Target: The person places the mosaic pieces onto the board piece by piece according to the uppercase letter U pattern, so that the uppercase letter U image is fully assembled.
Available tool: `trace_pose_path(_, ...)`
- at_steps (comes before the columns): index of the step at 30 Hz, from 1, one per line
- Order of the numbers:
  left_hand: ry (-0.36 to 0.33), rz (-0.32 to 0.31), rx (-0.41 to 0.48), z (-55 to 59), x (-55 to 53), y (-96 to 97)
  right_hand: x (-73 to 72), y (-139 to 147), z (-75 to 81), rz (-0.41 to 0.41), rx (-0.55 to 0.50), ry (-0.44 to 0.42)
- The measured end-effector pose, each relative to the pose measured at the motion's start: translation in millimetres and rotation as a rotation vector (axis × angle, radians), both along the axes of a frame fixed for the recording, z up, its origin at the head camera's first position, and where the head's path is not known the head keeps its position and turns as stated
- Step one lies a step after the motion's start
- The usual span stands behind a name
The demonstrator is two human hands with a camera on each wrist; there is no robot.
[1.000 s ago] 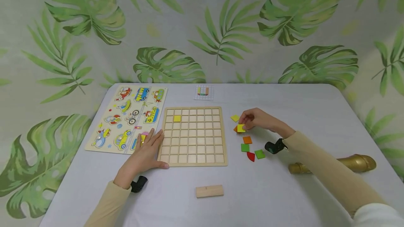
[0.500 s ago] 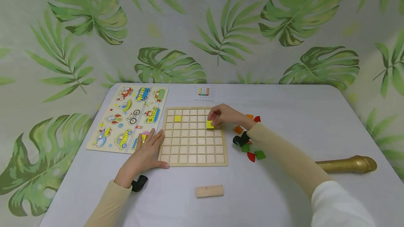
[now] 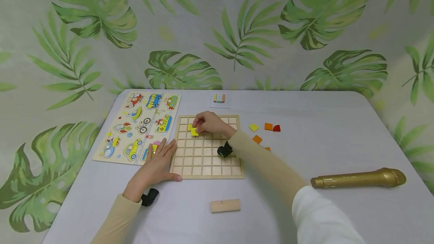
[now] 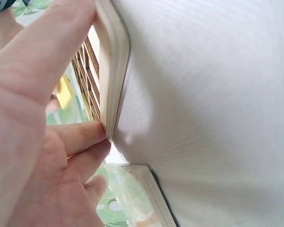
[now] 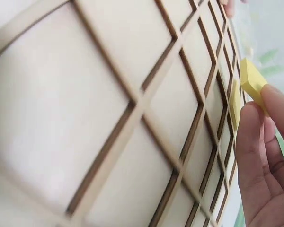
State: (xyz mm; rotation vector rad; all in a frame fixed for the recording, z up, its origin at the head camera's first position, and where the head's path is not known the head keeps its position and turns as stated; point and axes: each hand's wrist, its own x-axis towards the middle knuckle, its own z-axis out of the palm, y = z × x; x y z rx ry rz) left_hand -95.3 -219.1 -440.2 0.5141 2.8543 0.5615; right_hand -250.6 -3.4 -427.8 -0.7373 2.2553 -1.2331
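Observation:
A wooden grid board [image 3: 207, 160] lies mid-table, with one yellow square tile [image 3: 189, 126] in a cell near its upper left. My right hand [image 3: 213, 123] is over that part of the board and pinches a second yellow square tile [image 3: 194, 132] between thumb and fingertips. In the right wrist view, the pinched tile [image 5: 252, 81] tilts beside the tile lying in the grid [image 5: 235, 105]. My left hand [image 3: 156, 165] has its fingers stretched along the board's left edge, thumb by the near left corner. The left wrist view shows fingertips [image 4: 97, 132] touching the board's side.
Left of the grid lies a picture puzzle board [image 3: 127, 123] with vehicles. A small pattern card [image 3: 219, 100] is behind the grid. Loose tiles lie to the right, including an orange one [image 3: 257, 139]. A wooden block [image 3: 225, 205] is in front, a gold microphone-shaped object [image 3: 359, 179] at right.
My right hand has carried the yellow tile from the loose tiles leftward across the grid to beside the tile lying there. My left hand has stayed at the board's edge.

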Motion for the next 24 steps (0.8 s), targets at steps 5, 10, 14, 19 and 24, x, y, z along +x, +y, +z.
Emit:
trace_pose_path(5, -0.006, -0.001, 0.003, -0.2, 0.0, -0.3, 3.1, -17, -4.2, -0.022, 0.036, 0.050)
trace_pose_path(10, -0.008, -0.001, 0.000, -0.4, -0.1, -0.8, 8.0, -24, -6.2, -0.044, 0.054, 0.047)
trace_pose_path(14, -0.013, 0.002, 0.007, 0.0, -0.3, -0.6, 12.7, -26, -4.7, -0.038, 0.083, 0.107)
trace_pose_path(19, -0.014, 0.004, 0.005, 0.0, -0.3, -0.1, 16.5, -30, -6.4, 0.013, 0.173, 0.252)
trace_pose_path(24, -0.008, 0.005, 0.006, -0.2, 0.0, -0.3, 17.7, -32, -9.6, 0.043, 0.231, 0.331)
